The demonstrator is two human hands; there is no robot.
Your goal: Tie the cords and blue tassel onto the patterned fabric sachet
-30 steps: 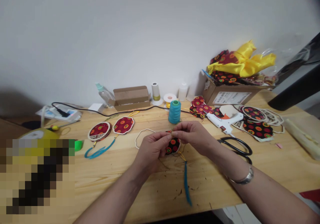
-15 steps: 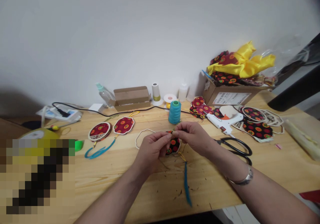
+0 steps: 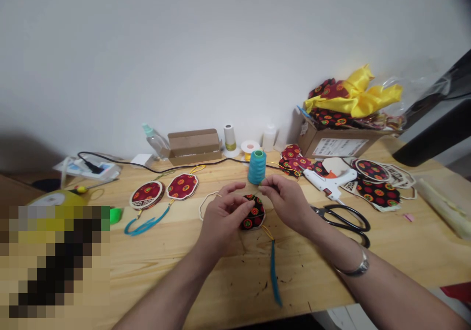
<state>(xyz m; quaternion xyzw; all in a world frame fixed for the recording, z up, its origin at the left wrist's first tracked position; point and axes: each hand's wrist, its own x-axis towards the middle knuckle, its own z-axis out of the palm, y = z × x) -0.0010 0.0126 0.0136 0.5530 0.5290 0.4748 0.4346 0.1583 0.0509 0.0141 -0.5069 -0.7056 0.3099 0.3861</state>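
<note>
My left hand (image 3: 225, 217) is at a small sachet-like ornament (image 3: 253, 217) of black patterned fabric with a pale rim. Its thumb lies on the fabric and steadies the piece, while the index finger is stretched out above; the ornament's left side is hidden by the hand. Above its upper right edge, my right hand (image 3: 285, 202) pinches a thin, pale cord, hard to make out. From the ornament's lower edge a yellow loop leads to a blue tassel (image 3: 274, 273) on the table. Behind my left hand lies a pale, scalloped frame (image 3: 203, 206).
A blue thread cone (image 3: 257, 167) stands just beyond my hands. Black-handled scissors (image 3: 346, 217) and a white glue gun (image 3: 329, 179) are at right, near patterned fabric pieces (image 3: 379, 192). Two red ornaments (image 3: 182, 186) lie left. Behind runs a black cable (image 3: 206, 164); a filled carton (image 3: 340, 143) stands back right.
My left fingers have loosened and spread, showing more of the black ornament. My right hand has drawn slightly away to the upper right, still pinching.
</note>
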